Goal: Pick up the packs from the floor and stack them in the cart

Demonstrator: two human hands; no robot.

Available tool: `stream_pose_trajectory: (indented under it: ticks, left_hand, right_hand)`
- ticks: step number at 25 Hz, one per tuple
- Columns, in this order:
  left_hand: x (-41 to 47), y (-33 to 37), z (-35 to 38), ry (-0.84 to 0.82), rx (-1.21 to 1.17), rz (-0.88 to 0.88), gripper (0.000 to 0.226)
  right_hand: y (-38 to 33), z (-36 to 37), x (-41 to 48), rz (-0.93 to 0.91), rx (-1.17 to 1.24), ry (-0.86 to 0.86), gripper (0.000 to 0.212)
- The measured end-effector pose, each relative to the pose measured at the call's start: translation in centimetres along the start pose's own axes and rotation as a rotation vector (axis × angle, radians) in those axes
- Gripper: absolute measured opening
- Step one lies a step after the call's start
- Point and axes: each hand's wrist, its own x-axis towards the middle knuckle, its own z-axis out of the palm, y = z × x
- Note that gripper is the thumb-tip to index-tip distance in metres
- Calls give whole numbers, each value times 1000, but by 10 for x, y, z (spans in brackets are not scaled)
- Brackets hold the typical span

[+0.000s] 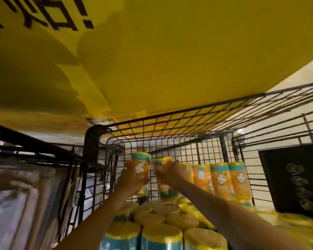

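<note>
Here, left hand [128, 180] grasps upright pack [142, 162]; right hand [171, 173] grasps second pack [167, 193], seemingly tilted, inside wire cart [93, 141].

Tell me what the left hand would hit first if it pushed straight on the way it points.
Probably the cart's wire back wall. The left hand, gripping a pack, points toward the far left corner, and nothing shows between; depth is unclear.

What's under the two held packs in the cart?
The left hand and right hand grip the held packs over a layer of upright packs, yellow tops showing. Cart floor beneath is covered.
</note>
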Motion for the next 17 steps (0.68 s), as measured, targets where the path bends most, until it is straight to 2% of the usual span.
stream_pose_trajectory:
  ticks: [3, 6, 9, 14, 15, 17]
  left_hand:
    - [18, -15, 13, -29, 24, -8, 97]
    - [10, -13, 19, -108, 71, -35, 97]
    - [14, -18, 27, -135, 43, -50, 99]
    - [31, -28, 23, -310, -109, -172, 145]
    - [27, -26, 19, -341, -120, -178, 143]
    - [26, -26, 23, -392, -137, -142, 113]
  right_hand:
    - [6, 18, 5, -43, -48, -33, 42]
    - [11, 26, 8, 16, 25, -11, 32]
    - [10, 35, 16, 11, -2, -10, 32]
    - [10, 41, 24, 6, -79, -6, 31]
    - [10, 40, 25, 14, -89, -12, 33]
    - [11, 39, 27, 32, -123, -12, 37]
